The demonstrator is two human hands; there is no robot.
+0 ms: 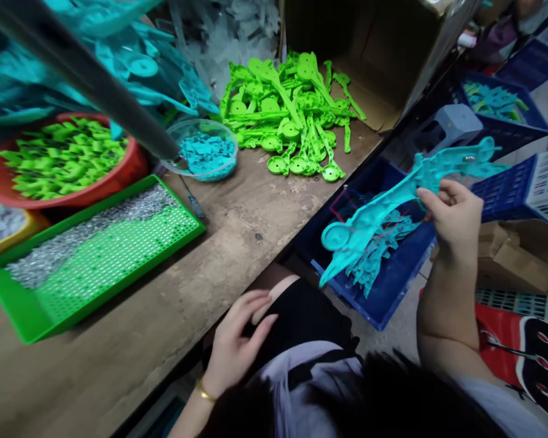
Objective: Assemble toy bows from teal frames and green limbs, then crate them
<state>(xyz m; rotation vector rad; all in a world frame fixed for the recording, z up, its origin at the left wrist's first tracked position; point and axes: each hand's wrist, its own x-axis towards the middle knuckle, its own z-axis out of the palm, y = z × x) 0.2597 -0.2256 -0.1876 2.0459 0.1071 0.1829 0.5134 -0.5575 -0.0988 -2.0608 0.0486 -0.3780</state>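
Between the thumb and fingers of my right hand point(456, 210) is a long turquoise plastic part point(393, 191), with a round cup near its lower end. It hangs tilted above a dark blue crate point(383, 310), which holds more turquoise parts point(379, 249). Over my lap, by the table edge, my left hand point(242, 334) has its fingers apart and nothing in it. On the wooden table point(251, 237) lies a heap of lime-green plastic parts point(283, 109).
A green perforated tray point(114, 255) of small metal pieces sits at the left. Behind it are a red bowl point(137, 167) of green pieces and a clear tub point(228, 164) of turquoise bits. A cardboard box point(369, 91) stands at the back; crates and a stool point(456, 121) are rightward.
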